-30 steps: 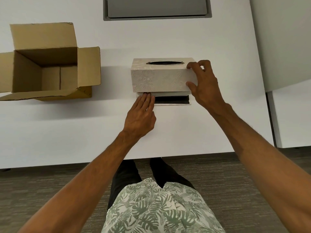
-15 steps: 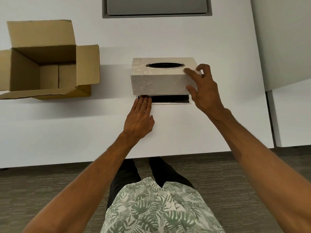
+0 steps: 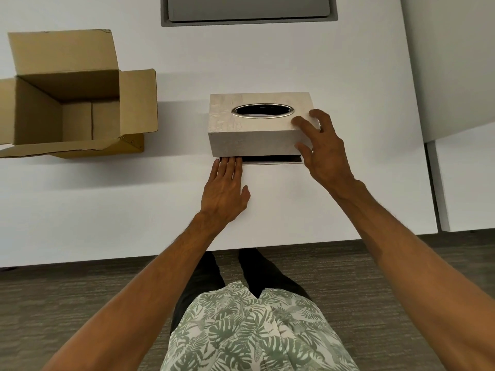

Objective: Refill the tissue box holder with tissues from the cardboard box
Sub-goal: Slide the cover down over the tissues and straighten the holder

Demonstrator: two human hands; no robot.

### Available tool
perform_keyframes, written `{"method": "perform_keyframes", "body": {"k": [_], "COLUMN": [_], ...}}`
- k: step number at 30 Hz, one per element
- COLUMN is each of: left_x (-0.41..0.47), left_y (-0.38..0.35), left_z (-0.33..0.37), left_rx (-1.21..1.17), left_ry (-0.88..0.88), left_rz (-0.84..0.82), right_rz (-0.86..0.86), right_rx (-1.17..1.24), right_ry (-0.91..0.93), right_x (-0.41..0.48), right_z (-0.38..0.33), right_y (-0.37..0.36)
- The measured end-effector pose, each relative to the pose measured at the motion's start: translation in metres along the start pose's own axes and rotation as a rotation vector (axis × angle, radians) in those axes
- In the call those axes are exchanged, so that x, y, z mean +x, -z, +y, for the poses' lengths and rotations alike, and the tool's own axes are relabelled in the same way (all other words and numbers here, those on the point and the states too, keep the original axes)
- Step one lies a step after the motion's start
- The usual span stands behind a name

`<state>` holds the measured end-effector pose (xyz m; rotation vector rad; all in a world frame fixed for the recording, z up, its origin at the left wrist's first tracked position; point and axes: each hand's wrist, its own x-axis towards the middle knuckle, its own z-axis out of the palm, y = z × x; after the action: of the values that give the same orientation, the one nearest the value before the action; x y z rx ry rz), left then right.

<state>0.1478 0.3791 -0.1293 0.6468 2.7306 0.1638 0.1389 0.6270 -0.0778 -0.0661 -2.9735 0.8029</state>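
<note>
Head view. Item: tissue box holder point(image 3: 257, 129), centre frame on the table point(image 3: 107, 210). We judge it rigid, light and smooth, best taken at opposite ends. Right hand point(image 3: 321, 151) grips its near right corner. Left hand point(image 3: 225, 188), fingers straight, presses the dark base point(image 3: 270, 159) beneath. Cardboard box point(image 3: 67, 103) sits upper left, flaps open.

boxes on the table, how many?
2. Open cardboard box at the table's left; tissue box holder at centre, right hand gripping its right end, left hand flat at its base. None look hidden.
</note>
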Motion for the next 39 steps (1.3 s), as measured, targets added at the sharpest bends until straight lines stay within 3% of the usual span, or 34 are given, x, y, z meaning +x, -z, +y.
{"method": "perform_keyframes", "body": {"k": [9,14,17,21,25,34,37,39], "left_x": [-0.007,-0.022,-0.013,0.007,0.022,0.024,0.024,0.027], "left_y": [-0.001,0.013,0.027,0.044,0.054,0.049,0.043,0.038], "left_z": [-0.008,-0.013,-0.021,-0.03,-0.029,-0.031,-0.034,-0.036], "left_rx": [-0.035,-0.307,-0.518,-0.773,-1.07,-0.923,-0.986,-1.105], "left_ry": [-0.025,0.137,0.296,0.223,0.389,0.413,0.48,0.554], "left_rz": [0.013,0.456,0.57,0.461,0.346,0.327,0.271,0.209], "right_rz": [0.067,0.072,0.077,0.114,0.134,0.09,0.109,0.106], "right_rx": [0.033,0.042,0.053,0.105,0.073,0.088,0.154,0.317], "right_ry": [0.033,0.026,0.012,0.029,0.055,-0.007,-0.005,-0.101], "right_x": [-0.009,-0.013,-0.015,-0.019,-0.024,-0.032,-0.031,-0.028], "right_z": [0.008,0.01,0.01,0.009,0.011,0.018,0.015,0.01], "right_y": [-0.012,-0.018,-0.021,-0.022,-0.026,-0.038,-0.034,-0.03]}}
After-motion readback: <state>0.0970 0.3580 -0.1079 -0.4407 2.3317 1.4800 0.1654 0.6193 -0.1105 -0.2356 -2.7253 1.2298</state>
